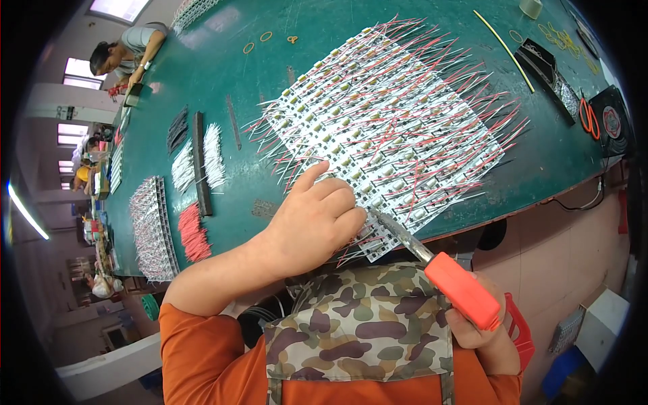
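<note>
Around boards | wires, scissors | right hand gripping soldering iron | left hand: grip unclear

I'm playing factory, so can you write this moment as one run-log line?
left hand: at circuit boards | right hand: gripping red soldering iron, tip by boards | nearby: red wire bundle, scissors

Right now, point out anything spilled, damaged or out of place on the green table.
No spill or damage stands out. A few rubber bands lie left of the far end of the circuit boards, scattered rather than gathered.
</note>
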The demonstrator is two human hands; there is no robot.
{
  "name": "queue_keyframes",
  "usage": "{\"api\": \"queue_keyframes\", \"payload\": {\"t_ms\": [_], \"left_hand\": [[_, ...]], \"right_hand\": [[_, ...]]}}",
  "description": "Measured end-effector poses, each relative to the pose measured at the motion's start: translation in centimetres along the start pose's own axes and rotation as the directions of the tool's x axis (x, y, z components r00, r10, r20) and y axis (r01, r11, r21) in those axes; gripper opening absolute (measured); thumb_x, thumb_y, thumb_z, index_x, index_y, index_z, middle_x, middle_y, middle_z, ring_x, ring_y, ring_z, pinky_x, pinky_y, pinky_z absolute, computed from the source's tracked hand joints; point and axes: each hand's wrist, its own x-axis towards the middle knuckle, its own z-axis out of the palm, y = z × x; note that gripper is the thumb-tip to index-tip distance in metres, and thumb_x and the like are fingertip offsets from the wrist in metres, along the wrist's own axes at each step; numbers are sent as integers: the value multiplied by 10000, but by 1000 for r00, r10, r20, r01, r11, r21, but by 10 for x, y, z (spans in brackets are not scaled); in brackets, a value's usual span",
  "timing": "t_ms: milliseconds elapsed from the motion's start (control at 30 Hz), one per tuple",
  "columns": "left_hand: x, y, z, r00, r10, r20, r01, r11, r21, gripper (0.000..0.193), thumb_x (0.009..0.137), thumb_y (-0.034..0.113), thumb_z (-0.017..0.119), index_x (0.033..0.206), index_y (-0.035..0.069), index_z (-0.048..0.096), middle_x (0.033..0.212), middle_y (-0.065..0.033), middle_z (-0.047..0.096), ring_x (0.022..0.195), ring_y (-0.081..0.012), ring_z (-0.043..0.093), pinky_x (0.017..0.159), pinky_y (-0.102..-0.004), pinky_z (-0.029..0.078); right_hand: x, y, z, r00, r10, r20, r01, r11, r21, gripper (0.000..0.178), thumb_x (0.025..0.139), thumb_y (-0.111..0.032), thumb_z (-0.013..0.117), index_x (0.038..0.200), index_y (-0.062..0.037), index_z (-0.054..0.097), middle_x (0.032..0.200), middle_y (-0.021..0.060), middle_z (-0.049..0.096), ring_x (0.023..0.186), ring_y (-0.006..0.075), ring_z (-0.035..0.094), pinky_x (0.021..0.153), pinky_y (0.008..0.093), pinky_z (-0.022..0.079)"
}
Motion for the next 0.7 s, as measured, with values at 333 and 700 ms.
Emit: {"api": "queue_keyframes", "payload": {"t_ms": [333, 700], "left_hand": [[3, 0, 1, 1000, 6, -18, -6, 1000, -1, 141, 798, 134, 648, 936, 108, 652, 921, -50, 601, 1015, -249, 617, 1064, -539, 424], [3, 0, 1, 998, 20, -55, -20, 1000, 7, 101, 808, 172, 633, 880, 102, 621, 876, -50, 585, 962, -252, 606, 1050, -528, 426]], "right_hand": [[2, -4, 7, 998, 3, -57, -6, 999, -43, 445, 712, -49, 715, 1133, 7, 584, 879, 123, 656, 673, 313, 630, 609, 394, 501], [1, -5, 12, 990, 93, -107, -94, 996, -3, 201, 709, -63, 633, 905, -32, 659, 801, 90, 644, 648, 300, 613, 588, 379, 496]]}}
